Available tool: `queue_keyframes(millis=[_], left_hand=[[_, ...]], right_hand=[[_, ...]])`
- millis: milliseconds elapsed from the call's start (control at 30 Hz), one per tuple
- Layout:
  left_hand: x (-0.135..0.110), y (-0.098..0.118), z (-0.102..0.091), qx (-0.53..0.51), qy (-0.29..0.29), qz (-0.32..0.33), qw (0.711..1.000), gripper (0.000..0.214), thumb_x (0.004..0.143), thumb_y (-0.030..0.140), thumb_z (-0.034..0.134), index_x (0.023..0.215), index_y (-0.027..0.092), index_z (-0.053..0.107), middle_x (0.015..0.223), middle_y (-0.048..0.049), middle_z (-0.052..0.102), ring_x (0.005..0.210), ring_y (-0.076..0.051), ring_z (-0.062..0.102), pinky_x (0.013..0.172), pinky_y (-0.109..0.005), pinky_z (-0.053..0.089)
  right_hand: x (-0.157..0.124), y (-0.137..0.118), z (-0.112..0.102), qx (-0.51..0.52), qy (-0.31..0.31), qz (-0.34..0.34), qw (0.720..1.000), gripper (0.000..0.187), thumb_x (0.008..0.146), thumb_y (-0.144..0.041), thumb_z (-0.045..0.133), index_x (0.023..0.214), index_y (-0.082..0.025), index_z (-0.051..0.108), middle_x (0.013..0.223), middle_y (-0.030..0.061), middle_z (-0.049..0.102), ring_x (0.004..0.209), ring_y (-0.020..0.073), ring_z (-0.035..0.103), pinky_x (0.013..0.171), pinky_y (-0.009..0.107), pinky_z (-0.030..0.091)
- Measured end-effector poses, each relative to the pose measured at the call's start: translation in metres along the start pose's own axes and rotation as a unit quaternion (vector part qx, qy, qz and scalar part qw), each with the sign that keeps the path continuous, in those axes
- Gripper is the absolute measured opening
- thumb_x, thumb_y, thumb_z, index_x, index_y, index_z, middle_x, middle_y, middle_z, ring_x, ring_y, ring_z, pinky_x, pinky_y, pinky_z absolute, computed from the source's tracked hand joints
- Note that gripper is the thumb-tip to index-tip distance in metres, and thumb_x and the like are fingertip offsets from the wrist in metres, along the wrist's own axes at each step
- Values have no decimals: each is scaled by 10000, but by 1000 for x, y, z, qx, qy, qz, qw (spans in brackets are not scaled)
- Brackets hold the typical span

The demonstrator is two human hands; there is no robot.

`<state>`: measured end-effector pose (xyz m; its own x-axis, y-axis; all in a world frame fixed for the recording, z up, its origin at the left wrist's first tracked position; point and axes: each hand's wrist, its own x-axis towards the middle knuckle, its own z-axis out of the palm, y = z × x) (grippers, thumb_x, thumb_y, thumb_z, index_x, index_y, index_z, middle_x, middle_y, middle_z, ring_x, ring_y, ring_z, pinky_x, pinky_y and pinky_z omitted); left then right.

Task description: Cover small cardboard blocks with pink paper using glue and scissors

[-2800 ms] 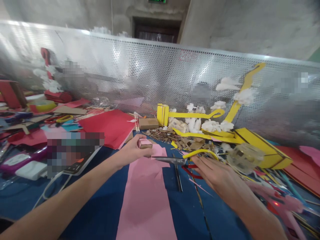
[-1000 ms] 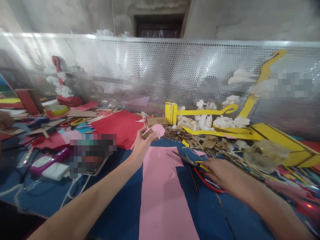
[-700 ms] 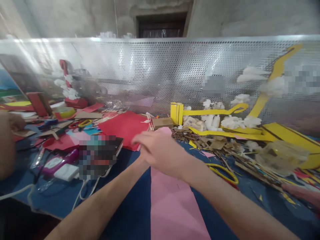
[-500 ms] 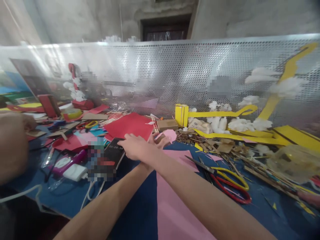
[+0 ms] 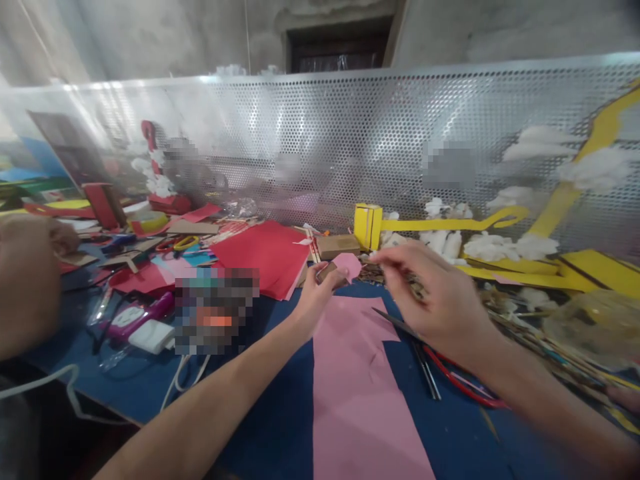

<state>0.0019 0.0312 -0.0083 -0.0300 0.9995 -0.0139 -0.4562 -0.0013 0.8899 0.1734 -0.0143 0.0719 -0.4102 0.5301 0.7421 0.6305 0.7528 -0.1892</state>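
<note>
My left hand (image 5: 320, 293) is closed around a small pink paper piece (image 5: 349, 267) with many straight edges and a bit of brown cardboard (image 5: 327, 272) beside it. To its right, my right hand (image 5: 437, 297) is raised with thumb and fingers pinched together. Something thin and brownish seems to stick out of that pinch, too small to name. Below both hands lies a long pink paper sheet (image 5: 360, 400) with a notch cut from its right side. Scissors (image 5: 397, 323) rest by the notch, their handles partly hidden under my right hand and forearm.
Red paper sheets (image 5: 263, 257) lie left of centre. A purple power strip (image 5: 145, 313) with a white plug and cables is further left, near another person's arm (image 5: 27, 287). Yellow paper constructions (image 5: 367, 227) and white fluff line the right back, before a perforated metal panel (image 5: 325, 133).
My right hand has moved from the left, across my left arm, over to the right side above the scissors. My left hand still holds the pink piece.
</note>
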Motion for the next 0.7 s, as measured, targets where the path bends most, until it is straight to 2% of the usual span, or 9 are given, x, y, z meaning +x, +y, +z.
queue_keyframes(millis=[100,167,233,300,433,467,567,633,700], left_hand=[[-9,1,7,-36,-17,-3,999,468,696,404,850,1048,238,591,1116,-43,699,1124,-216,672,1020,-339,491],[-14,3,10,-47,-28,-10,998,471,644,434,860,990,250,599,1071,-30,711,1155,-230,660,1011,-347,496],[-19,6,11,-52,-40,-22,998,433,645,459,842,950,252,614,1066,-29,724,1161,-248,658,994,-360,515],[-23,10,13,-79,-37,-54,995,397,675,467,822,956,259,634,1094,-22,729,1143,-248,668,988,-364,534],[-29,17,16,-99,-58,-89,989,361,753,463,760,1032,253,665,1258,-28,711,1170,-253,662,1021,-374,541],[-30,18,17,-100,-59,-90,989,335,766,444,755,1027,255,664,1273,-21,707,1181,-249,658,1032,-369,538],[-33,20,18,-106,-54,-104,987,260,784,399,752,986,264,660,1263,-4,715,1206,-245,649,1053,-368,533],[-33,19,18,-110,-47,-107,987,219,782,374,760,939,266,653,1239,5,727,1228,-250,641,1063,-381,534],[-34,17,17,-115,-40,-106,987,214,767,351,780,904,262,643,1208,6,737,1256,-258,629,1072,-393,535]], right_hand=[[-50,47,-28,-74,-57,96,991,198,980,-231,496,1019,-208,689,987,88,761,841,232,726,708,310,552],[-78,72,-38,-94,-130,128,979,206,950,-255,503,946,-204,704,895,82,778,754,234,730,666,323,550],[-97,86,-43,-97,-201,158,962,226,936,-254,497,865,-202,705,814,77,774,702,229,724,646,321,539],[-107,89,-46,-92,-243,183,948,202,927,-255,515,855,-206,697,791,66,768,666,220,712,610,305,519],[-114,81,-52,-83,-270,213,935,104,870,-184,576,860,-208,676,807,62,764,660,213,705,603,286,503],[-114,79,-53,-71,-279,218,932,107,845,-168,599,901,-202,684,855,68,772,707,218,719,637,287,516],[-115,73,-54,-19,-320,244,915,270,788,-131,635,1046,-192,687,941,64,777,793,221,729,669,274,523],[-115,70,-53,-14,-334,274,902,281,757,-88,616,1012,-186,684,858,44,763,719,205,703,599,255,484],[-114,68,-51,-37,-322,292,900,266,716,-54,602,937,-179,680,799,38,751,666,195,676,569,249,451]])
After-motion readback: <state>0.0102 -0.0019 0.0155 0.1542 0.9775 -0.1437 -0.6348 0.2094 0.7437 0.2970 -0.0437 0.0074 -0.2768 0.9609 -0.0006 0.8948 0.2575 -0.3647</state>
